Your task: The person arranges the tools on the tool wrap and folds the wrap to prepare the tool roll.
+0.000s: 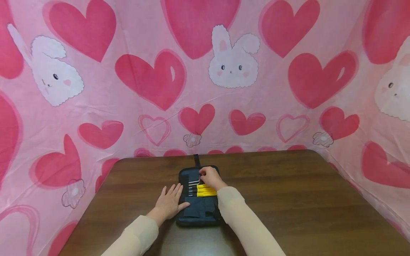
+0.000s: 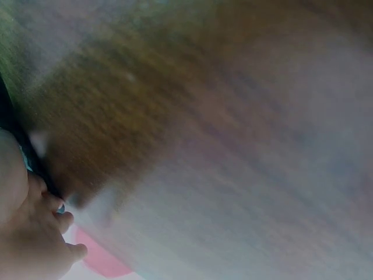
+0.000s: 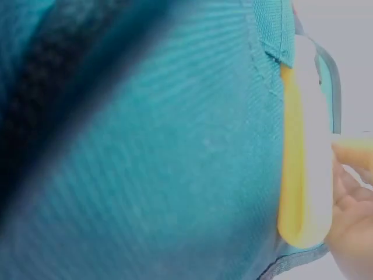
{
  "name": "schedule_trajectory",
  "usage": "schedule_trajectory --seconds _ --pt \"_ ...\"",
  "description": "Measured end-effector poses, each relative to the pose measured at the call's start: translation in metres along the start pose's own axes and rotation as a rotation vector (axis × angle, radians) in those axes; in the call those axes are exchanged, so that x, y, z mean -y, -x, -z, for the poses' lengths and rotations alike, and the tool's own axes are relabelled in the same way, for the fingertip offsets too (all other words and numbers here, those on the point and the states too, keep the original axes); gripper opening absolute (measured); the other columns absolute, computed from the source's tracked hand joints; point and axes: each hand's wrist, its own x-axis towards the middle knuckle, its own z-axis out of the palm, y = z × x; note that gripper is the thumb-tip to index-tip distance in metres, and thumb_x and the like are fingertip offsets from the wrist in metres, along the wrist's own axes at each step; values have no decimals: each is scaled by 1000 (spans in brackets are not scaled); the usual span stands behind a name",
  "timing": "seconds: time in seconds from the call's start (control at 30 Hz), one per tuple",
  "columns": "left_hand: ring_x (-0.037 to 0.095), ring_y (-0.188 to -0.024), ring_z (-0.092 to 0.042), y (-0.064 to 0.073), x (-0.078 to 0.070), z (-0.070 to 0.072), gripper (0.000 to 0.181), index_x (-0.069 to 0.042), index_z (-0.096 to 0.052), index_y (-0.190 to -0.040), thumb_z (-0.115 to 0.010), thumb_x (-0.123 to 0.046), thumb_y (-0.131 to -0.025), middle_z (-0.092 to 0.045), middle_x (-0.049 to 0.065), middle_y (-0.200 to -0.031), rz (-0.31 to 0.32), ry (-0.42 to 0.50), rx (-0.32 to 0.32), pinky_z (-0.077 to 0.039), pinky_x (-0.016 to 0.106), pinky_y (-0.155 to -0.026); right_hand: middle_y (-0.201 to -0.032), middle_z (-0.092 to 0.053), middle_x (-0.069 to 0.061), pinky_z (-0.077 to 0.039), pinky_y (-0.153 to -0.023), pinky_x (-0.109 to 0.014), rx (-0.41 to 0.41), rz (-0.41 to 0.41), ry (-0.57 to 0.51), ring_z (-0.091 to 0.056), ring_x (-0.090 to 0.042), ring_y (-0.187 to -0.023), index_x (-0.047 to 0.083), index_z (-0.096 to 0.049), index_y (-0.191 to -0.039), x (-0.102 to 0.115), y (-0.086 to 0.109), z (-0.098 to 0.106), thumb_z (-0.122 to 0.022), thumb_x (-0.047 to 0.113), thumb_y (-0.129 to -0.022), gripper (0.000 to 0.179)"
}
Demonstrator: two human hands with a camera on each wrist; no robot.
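An open black fabric tool case (image 1: 198,223) lies on the brown wooden table. In it sit several yellow-handled screwdrivers (image 1: 206,192) side by side, their thin metal shafts pointing left. My left hand (image 1: 169,202) rests with spread fingers on the case's left edge; the left wrist view catches its fingers (image 2: 49,224) along that dark edge. Curled over the case's upper part, my right hand (image 1: 212,177) pinches the end of a small L-shaped hex key (image 1: 193,182) above the screwdrivers. A yellow handle (image 3: 291,181) stands out close up in the right wrist view, beside the right hand (image 3: 352,233).
A black strap (image 1: 196,160) reaches from the case's top toward the table's back edge. Flat fabric pockets (image 1: 195,208) fill the case's lower part. Pink cloth (image 1: 198,92) with hearts and rabbits hangs behind the table (image 1: 288,199) and on both sides.
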Motion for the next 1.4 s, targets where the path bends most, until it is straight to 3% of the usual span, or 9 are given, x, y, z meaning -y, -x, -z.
schedule_trajectory --seconds 0.13,0.57,0.9,1.4 --pt "32 -131 -29 0 1 -1 76 -2 -38 -139 -43 -59 -88 -35 14 -143 -7 -3 1 -15 54 -105 -87 -60 -6 -50 -79 -35 24 -48 -3 -53 -20 -75 2 -67 -103 -3 0 -1 -64 5 -86 17" --pt "32 -131 -29 0 2 -1 76 -2 -37 -140 -43 -58 -89 -34 13 -144 -14 -10 -7 -14 54 -106 -90 -64 -5 -50 -79 -34 10 -10 -71 -55 -18 -77 3 -70 -103 -5 1 1 -63 3 -86 19" --pt "33 -131 -29 0 0 3 76 -2 -38 -139 -44 -58 -88 -35 14 -143 -4 4 4 -14 54 -105 -84 -63 -4 -52 -68 -28 37 -61 -235 -56 -18 -69 5 -67 -99 -9 -3 0 -62 1 -86 15" --pt "33 -131 -29 -1 0 2 76 -1 -38 -139 -44 -58 -89 -35 15 -143 -13 0 -1 -15 55 -105 -80 -60 -3 -50 -70 -27 41 -53 -228 -54 -18 -71 6 -66 -93 -11 -4 -2 -62 2 -87 9"
